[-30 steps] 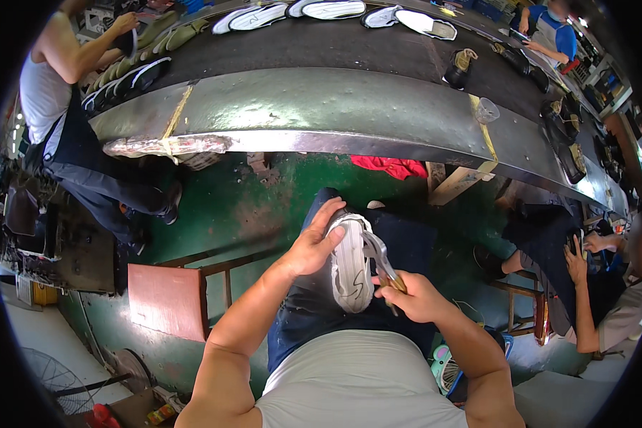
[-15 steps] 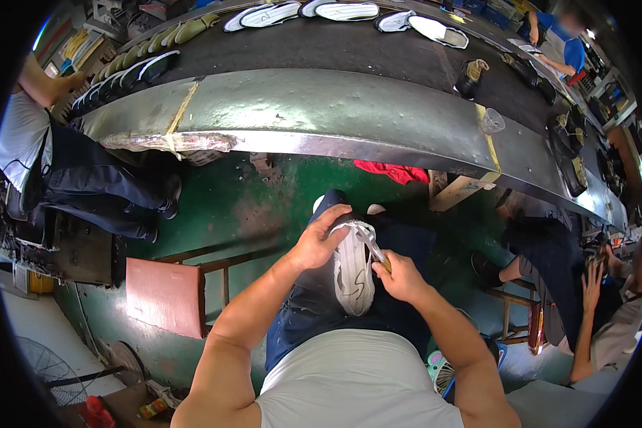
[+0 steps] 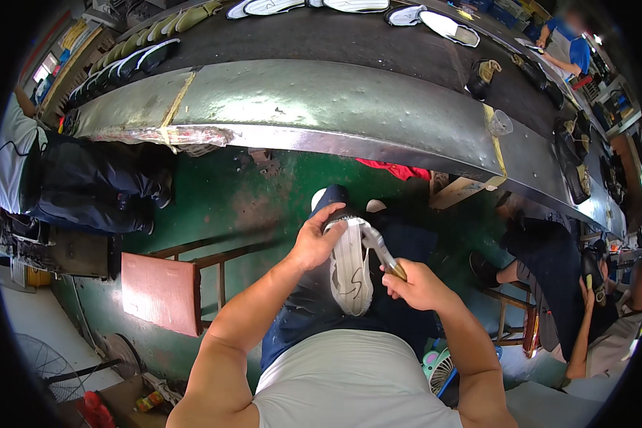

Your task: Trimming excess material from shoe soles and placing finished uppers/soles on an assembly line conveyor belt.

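Observation:
A white shoe [image 3: 351,269] lies sole up on my lap, its toe pointing away from me. My left hand [image 3: 317,238] grips the shoe near its toe end, fingers curled over the edge. My right hand [image 3: 411,282] is closed around the wooden handle of a metal hand tool [image 3: 375,245], whose head rests against the right edge of the sole near the toe.
A long metal-edged conveyor table [image 3: 321,100] carrying several shoes and soles curves across ahead. A wooden stool [image 3: 165,291] stands at my left on the green floor. One person [image 3: 21,171] sits at left, another [image 3: 571,285] at right. A red cloth [image 3: 399,170] hangs under the table.
My right hand has shifted the tool's head up along the sole's right edge toward the toe. The person at left has leaned back out of the view.

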Motion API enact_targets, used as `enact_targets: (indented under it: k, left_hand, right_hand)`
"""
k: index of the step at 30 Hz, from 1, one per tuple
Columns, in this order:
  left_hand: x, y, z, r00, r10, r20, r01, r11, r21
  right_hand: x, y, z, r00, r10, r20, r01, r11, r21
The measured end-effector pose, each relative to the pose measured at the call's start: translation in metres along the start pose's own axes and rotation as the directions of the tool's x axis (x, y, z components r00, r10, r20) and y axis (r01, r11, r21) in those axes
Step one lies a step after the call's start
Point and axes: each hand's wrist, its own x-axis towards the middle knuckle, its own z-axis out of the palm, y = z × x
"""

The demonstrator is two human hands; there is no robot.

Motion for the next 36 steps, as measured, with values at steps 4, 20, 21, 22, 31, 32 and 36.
enact_targets:
  k: [4,20,21,22,31,32,36]
  left_hand:
    - [0.000,0.000,-0.002,0.999,0.025,0.020,-0.026,0.999,0.039]
    - [-0.039,-0.047,-0.024,0.991,-0.098,-0.092,0.127,0.912,0.389]
    - [-0.041,-0.037,-0.016,0.999,-0.037,-0.013,0.040,0.963,0.267]
    - [-0.043,-0.021,-0.008,0.991,-0.134,-0.027,0.136,0.967,0.217]
    - [-0.047,-0.051,0.048,0.947,-0.312,0.078,0.308,0.950,0.051]
    - [-0.040,-0.046,0.044,0.924,-0.346,0.164,0.347,0.938,0.028]
    - [-0.037,-0.011,0.044,0.748,-0.547,0.375,0.601,0.799,-0.033]
  right_hand:
    - [0.006,-0.002,0.005,0.928,-0.276,-0.248,0.288,0.958,0.011]
    - [0.066,0.023,0.034,0.864,-0.127,-0.488,0.039,0.982,-0.186]
    - [0.068,0.026,0.035,0.883,-0.092,-0.461,0.033,0.990,-0.135]
    - [0.069,0.034,0.037,0.875,-0.077,-0.478,0.025,0.993,-0.114]
    - [0.029,0.087,0.047,0.845,0.114,-0.522,-0.125,0.992,0.013]
    - [0.027,0.095,0.046,0.851,0.147,-0.504,-0.148,0.988,0.038]
    - [0.011,0.124,0.027,0.952,0.092,-0.291,0.048,0.896,0.442]
